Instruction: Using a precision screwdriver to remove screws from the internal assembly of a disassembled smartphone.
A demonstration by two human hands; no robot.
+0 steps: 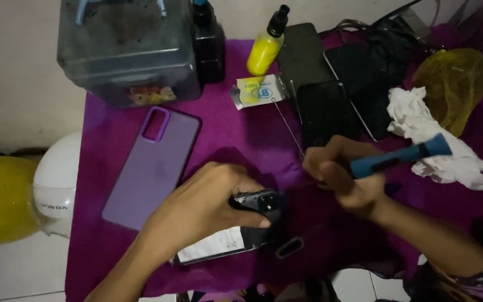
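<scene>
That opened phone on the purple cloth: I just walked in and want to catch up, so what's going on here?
A person's left hand pins down an opened phone on the purple cloth. The right hand grips a blue-handled tool, its tip at the phone's top edge. A purple phone case lies to the left; a yellow dropper bottle and crumpled tissue sit behind.

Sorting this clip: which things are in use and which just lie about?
In use: left hand on opened phone; right hand holding blue tool.

Lying about: purple case, yellow bottle, tissue, dark phones, grey box.
</scene>
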